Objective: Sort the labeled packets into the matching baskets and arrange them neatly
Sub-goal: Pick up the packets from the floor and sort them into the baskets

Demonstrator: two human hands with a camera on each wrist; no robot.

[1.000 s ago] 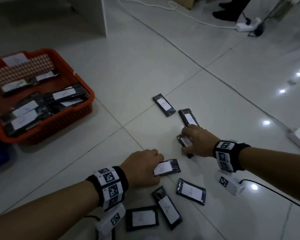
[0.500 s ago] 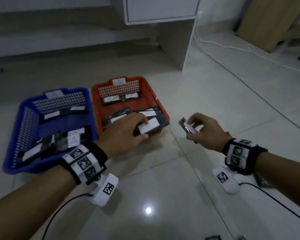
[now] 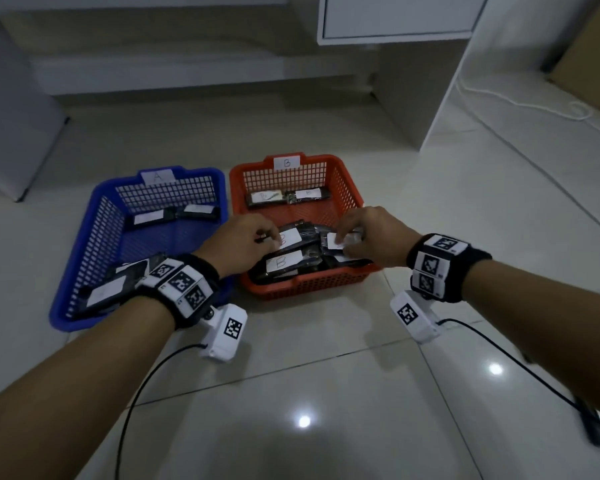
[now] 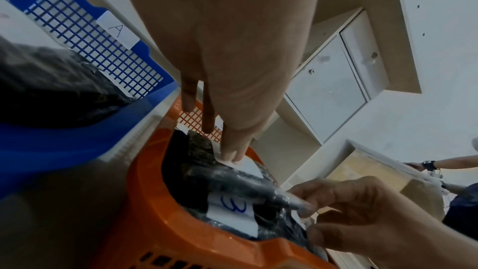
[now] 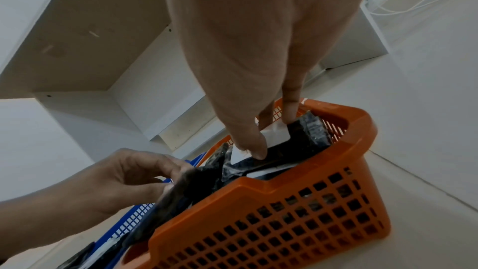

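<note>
- The orange basket (image 3: 352, 199), tagged B, stood at 12 o'clock from the person, with the blue basket (image 3: 94, 233), tagged A, touching or just beside it at 9 o'clock.
- Both hands were over the near half of the orange basket.
- The left hand (image 3: 238, 244) had its fingers curled down onto the white label of a B packet (image 3: 290, 237) lying on the near pile; the left wrist view showed the fingertips (image 4: 232, 154) pressing that label. Whether the hand gripped the packet or only pressed it could not be told.
- The right hand (image 3: 371, 237) pinched a second packet (image 3: 340, 241) between thumb and fingers at 3 o'clock of the first; the right wrist view showed the thumb on the label and a finger at the packet's far edge.
- Done, as far as shown: a loose, overlapping pile of packets (image 3: 291, 263) filled the near end of the orange basket, and two packets (image 3: 288, 196) lay in a row at its 12 o'clock end. The blue basket held two packets (image 3: 174, 215) at its far end and several (image 3: 118, 282) at its near end.
- Judgement: sorting was well advanced. The two handled packets were being set down in the correct basket.
- Remaining: the near pile in the orange basket lay crooked and required straightening. Whether unsorted packets remained on the floor could not be seen.
</note>
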